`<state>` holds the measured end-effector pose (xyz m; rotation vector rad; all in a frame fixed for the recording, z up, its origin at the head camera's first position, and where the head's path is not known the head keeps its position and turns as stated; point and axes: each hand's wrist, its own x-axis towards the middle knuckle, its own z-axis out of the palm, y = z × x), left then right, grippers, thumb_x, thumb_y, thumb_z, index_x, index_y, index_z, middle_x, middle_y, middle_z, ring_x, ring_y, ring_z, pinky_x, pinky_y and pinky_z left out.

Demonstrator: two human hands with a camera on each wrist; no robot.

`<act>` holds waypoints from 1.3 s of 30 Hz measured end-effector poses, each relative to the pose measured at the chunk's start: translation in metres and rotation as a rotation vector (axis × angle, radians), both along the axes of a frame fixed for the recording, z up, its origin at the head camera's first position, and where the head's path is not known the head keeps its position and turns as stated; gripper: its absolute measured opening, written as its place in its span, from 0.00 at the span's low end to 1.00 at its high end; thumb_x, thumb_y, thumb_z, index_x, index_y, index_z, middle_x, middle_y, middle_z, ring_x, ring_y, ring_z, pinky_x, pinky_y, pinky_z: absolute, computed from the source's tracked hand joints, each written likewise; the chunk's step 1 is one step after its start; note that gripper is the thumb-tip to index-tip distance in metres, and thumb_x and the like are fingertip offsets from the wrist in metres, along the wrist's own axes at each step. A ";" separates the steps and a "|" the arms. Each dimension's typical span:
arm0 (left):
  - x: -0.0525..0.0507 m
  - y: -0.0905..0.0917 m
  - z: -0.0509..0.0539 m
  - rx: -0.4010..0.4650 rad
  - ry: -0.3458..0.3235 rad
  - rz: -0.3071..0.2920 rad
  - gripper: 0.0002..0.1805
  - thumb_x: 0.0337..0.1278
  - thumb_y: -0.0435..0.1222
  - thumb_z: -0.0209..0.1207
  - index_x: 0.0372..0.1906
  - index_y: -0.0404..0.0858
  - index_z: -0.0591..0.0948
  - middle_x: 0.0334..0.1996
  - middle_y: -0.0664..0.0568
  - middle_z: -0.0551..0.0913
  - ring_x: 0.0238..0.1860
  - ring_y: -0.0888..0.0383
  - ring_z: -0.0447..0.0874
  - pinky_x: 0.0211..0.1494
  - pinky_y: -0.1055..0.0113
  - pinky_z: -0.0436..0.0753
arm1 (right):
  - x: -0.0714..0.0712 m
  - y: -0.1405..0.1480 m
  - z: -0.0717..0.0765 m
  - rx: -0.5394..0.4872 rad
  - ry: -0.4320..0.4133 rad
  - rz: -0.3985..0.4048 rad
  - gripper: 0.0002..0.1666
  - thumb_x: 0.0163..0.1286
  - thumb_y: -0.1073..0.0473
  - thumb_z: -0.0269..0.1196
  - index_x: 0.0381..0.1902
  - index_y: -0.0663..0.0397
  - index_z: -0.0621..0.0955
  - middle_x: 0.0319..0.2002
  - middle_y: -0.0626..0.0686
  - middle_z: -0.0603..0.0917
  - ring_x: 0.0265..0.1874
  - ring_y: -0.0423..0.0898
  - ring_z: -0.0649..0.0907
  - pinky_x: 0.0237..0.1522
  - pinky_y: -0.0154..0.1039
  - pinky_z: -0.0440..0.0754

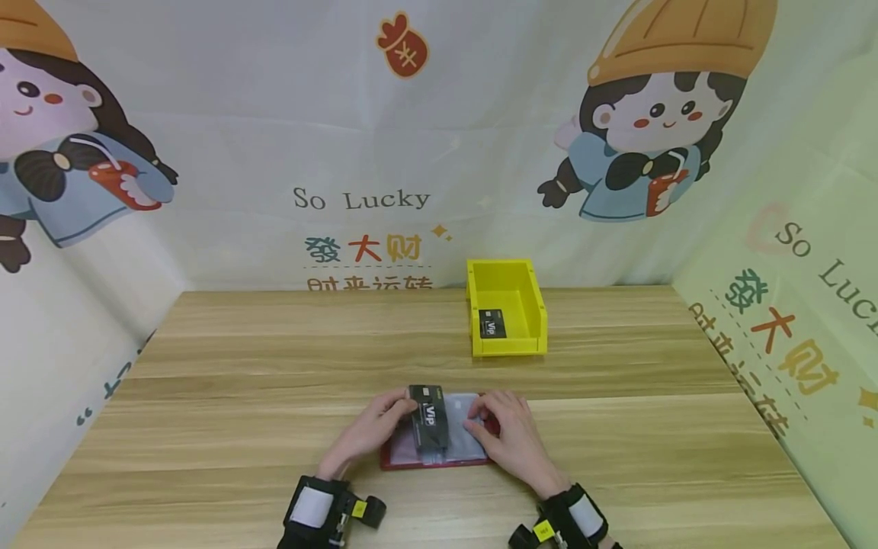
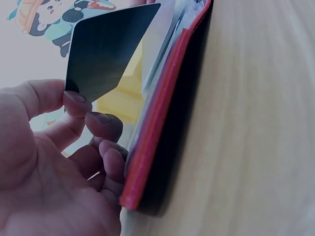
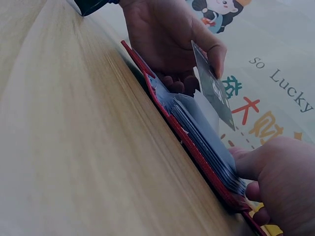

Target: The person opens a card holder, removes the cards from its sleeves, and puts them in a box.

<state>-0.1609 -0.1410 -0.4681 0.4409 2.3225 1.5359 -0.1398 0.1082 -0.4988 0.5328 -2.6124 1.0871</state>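
Visibly, the left hand (image 1: 376,425) pinches a black Vip card (image 1: 428,427) between closed fingers above the red card holder (image 2: 156,120) on the counter (image 1: 240,366), the right hand (image 1: 513,435) grips clear sleeves (image 1: 465,448) at the holder's right edge, fingers nearly closed, and a yellow bin (image 1: 510,348) containing a second card (image 1: 491,324) stands beyond the holder.

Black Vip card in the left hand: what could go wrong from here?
The left hand pinches the black card near one edge, so it might twist or slip. The clear sleeves at the right hand look thin and closely stacked, so several might lift together.
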 end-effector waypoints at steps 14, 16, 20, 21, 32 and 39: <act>0.000 0.006 0.001 -0.006 -0.014 0.017 0.14 0.77 0.38 0.44 0.39 0.36 0.78 0.42 0.50 0.76 0.45 0.56 0.71 0.51 0.64 0.70 | 0.001 0.001 0.004 -0.002 -0.043 -0.001 0.07 0.63 0.58 0.72 0.31 0.42 0.82 0.32 0.40 0.78 0.37 0.39 0.73 0.44 0.39 0.62; 0.001 0.008 0.002 -0.012 -0.007 -0.008 0.14 0.78 0.38 0.45 0.39 0.36 0.77 0.43 0.49 0.76 0.47 0.56 0.71 0.52 0.64 0.68 | 0.000 0.001 0.003 0.002 -0.035 -0.002 0.07 0.63 0.58 0.72 0.31 0.43 0.83 0.32 0.40 0.79 0.38 0.39 0.74 0.44 0.39 0.63; 0.003 0.010 0.005 -0.006 -0.009 -0.039 0.15 0.78 0.40 0.46 0.38 0.35 0.77 0.43 0.49 0.76 0.47 0.57 0.71 0.51 0.67 0.68 | 0.000 0.001 0.001 0.009 -0.014 -0.005 0.06 0.62 0.59 0.72 0.31 0.43 0.83 0.33 0.41 0.79 0.38 0.38 0.74 0.44 0.38 0.63; 0.003 0.010 0.006 -0.004 -0.013 -0.044 0.15 0.78 0.40 0.46 0.38 0.35 0.77 0.44 0.49 0.76 0.47 0.57 0.71 0.51 0.67 0.67 | 0.000 0.001 0.000 0.008 -0.008 -0.007 0.06 0.63 0.59 0.72 0.32 0.44 0.83 0.33 0.41 0.79 0.38 0.38 0.74 0.44 0.38 0.64; 0.001 0.013 0.004 0.005 0.030 -0.125 0.14 0.77 0.41 0.48 0.39 0.36 0.79 0.41 0.48 0.79 0.42 0.58 0.72 0.47 0.69 0.67 | 0.002 -0.004 0.002 -0.090 0.026 -0.002 0.14 0.75 0.59 0.59 0.27 0.47 0.84 0.26 0.39 0.79 0.37 0.39 0.78 0.50 0.43 0.71; 0.002 0.016 0.003 -0.012 0.139 -0.142 0.14 0.76 0.37 0.50 0.32 0.34 0.76 0.30 0.52 0.72 0.33 0.65 0.67 0.40 0.71 0.64 | 0.004 -0.008 0.005 -0.179 -0.111 -0.007 0.18 0.74 0.51 0.60 0.23 0.44 0.84 0.22 0.34 0.76 0.30 0.33 0.73 0.44 0.37 0.62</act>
